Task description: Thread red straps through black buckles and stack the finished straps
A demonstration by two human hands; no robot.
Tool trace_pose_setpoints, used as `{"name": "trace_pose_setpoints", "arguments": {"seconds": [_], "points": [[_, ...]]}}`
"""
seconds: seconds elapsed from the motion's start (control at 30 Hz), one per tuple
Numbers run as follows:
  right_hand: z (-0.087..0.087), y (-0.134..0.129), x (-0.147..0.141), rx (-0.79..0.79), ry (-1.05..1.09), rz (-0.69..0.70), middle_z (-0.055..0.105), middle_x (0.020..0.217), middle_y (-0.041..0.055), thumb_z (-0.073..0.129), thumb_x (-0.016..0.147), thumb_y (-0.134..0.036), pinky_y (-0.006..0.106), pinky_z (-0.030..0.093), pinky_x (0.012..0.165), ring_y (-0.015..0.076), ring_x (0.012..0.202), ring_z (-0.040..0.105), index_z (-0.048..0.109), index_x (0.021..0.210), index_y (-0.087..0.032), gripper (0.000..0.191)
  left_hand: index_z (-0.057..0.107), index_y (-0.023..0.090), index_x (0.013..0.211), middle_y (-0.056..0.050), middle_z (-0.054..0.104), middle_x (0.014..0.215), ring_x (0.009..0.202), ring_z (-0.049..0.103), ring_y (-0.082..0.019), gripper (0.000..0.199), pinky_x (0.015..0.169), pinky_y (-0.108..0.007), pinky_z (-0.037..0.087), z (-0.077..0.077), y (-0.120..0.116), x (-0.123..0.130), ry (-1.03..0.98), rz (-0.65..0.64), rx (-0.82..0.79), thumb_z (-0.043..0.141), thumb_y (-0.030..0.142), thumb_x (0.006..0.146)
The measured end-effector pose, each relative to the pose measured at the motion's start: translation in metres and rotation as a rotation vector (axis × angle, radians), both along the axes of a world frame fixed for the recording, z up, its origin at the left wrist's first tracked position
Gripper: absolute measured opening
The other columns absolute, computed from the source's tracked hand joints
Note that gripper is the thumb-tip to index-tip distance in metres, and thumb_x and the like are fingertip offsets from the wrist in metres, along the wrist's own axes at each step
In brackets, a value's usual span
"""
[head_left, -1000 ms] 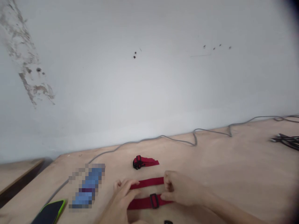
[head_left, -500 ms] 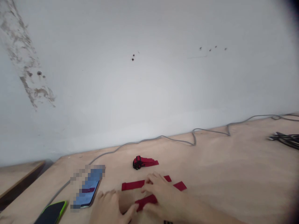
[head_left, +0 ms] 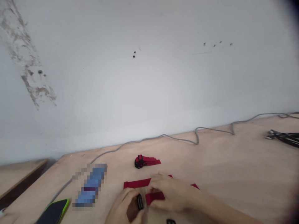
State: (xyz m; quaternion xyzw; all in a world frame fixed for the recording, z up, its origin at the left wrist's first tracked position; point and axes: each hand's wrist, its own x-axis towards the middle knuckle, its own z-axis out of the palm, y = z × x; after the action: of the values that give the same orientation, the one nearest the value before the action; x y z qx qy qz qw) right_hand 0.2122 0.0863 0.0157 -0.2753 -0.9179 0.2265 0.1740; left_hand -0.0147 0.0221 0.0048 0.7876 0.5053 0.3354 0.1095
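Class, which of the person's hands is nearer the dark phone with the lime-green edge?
Left. The left hand, holding a small black buckle, is to the right of the phone; the right hand, holding a dark red fabric strap, is farther right.

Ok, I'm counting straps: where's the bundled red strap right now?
In the head view, the bundled red strap lies low near the middle, on the table between the gray cable and the nearest flat red strap.

Mostly open counter (head_left: 235,168) between your right hand (head_left: 169,190) and the black cables (head_left: 288,137), but grey cable (head_left: 164,135) snakes along the back edge.
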Motion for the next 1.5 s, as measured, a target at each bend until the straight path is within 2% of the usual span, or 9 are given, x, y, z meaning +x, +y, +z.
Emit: {"name": "trace_pose_setpoints", "arguments": {"seconds": [0.27,0.53,0.63,0.7,0.83,0.93,1.13,1.23,1.5], "points": [[-0.023,-0.007,-0.013,0.085,0.185,0.06,0.071,0.104,0.0048,0.069,0.087,-0.031,0.034,0.045,0.095,0.0209,0.099,0.061,0.068,0.107,-0.022,0.021,0.068,0.032,0.122,-0.003,0.074,0.122,0.111,0.069,-0.024,0.04,0.099,-0.03,0.055,-0.009,0.0,-0.013,0.066,-0.123,-0.098,0.072,0.025,0.083],[-0.025,-0.02,-0.021,0.068,0.081,-0.155,0.067,0.113,0.008,0.067,0.087,-0.021,0.042,0.05,0.095,0.0278,0.109,0.059,0.054,0.133,-0.026,0.048,0.07,0.028,0.12,-0.009,0.071,0.12,0.111,0.066,-0.029,0.036,0.098,-0.039,0.055,-0.012,0.001,-0.01,-0.053,-0.01,-0.097,0.069,0.029,0.083],[-0.023,-0.024,-0.025,0.113,0.113,-0.171,0.068,0.11,0.0089,0.065,0.086,-0.018,0.041,0.05,0.092,0.0275,0.104,0.059,0.059,0.126,-0.022,0.041,0.073,0.025,0.095,-0.008,0.073,0.1,0.098,0.067,-0.028,0.015,0.089,-0.037,0.057,-0.011,-0.001,-0.005,-0.117,0.051,-0.077,0.063,0.033,0.088],[-0.022,-0.026,-0.027,0.139,0.166,-0.145,0.069,0.107,0.0079,0.062,0.086,-0.017,0.04,0.048,0.095,0.0247,0.099,0.06,0.061,0.122,-0.021,0.036,0.071,0.025,0.082,-0.007,0.07,0.09,0.089,0.066,-0.026,0.019,0.082,-0.034,0.057,-0.011,-0.002,-0.001,-0.151,0.039,-0.088,0.056,0.034,0.091],[-0.023,-0.027,-0.031,0.169,0.243,-0.089,0.072,0.105,0.0036,0.066,0.079,-0.021,0.037,0.043,0.095,0.0211,0.092,0.062,0.063,0.122,-0.024,0.044,0.067,0.022,0.081,-0.007,0.067,0.091,0.089,0.065,-0.024,0.024,0.085,-0.032,0.055,-0.013,-0.002,0.005,-0.176,-0.039,-0.174,0.051,0.034,0.095],[-0.03,-0.026,-0.036,0.211,0.267,-0.111,0.074,0.097,0.002,0.068,0.077,-0.026,0.037,0.041,0.091,0.0206,0.086,0.06,0.069,0.11,-0.024,0.034,0.065,0.02,0.075,-0.009,0.065,0.095,0.089,0.065,-0.023,0.03,0.086,-0.032,0.055,-0.014,-0.001,0.005,-0.195,-0.076,-0.205,0.049,0.036,0.096],[-0.023,-0.025,-0.031,0.152,0.182,-0.05,0.075,0.101,-0.0014,0.068,0.075,-0.027,0.037,0.038,0.089,0.0215,0.089,0.058,0.067,0.118,-0.032,0.043,0.056,0.021,0.057,-0.01,0.071,0.096,0.094,0.068,-0.027,0.034,0.084,-0.032,0.054,-0.012,0.001,-0.005,-0.327,0.003,-0.188,0.058,0.037,0.087],[-0.01,-0.023,-0.019,0.095,0.15,-0.068,0.071,0.104,-0.001,0.069,0.075,-0.028,0.036,0.039,0.09,0.0226,0.096,0.057,0.06,0.129,-0.036,0.056,0.059,0.021,0.061,-0.009,0.074,0.091,0.09,0.069,-0.027,0.033,0.08,-0.032,0.055,-0.009,0.004,-0.011,-0.479,0.067,-0.204,0.057,0.041,0.088],[-0.018,-0.01,0.005,0.084,0.025,-0.141,0.064,0.096,0.0015,0.075,0.074,-0.037,0.036,0.043,0.086,0.0227,0.092,0.058,0.071,0.099,-0.028,0.027,0.066,0.019,0.065,-0.006,0.072,0.077,0.077,0.068,-0.024,0.035,0.075,-0.031,0.055,-0.005,0.009,-0.017,-0.7,0.105,-0.207,0.062,0.048,0.085]]}}
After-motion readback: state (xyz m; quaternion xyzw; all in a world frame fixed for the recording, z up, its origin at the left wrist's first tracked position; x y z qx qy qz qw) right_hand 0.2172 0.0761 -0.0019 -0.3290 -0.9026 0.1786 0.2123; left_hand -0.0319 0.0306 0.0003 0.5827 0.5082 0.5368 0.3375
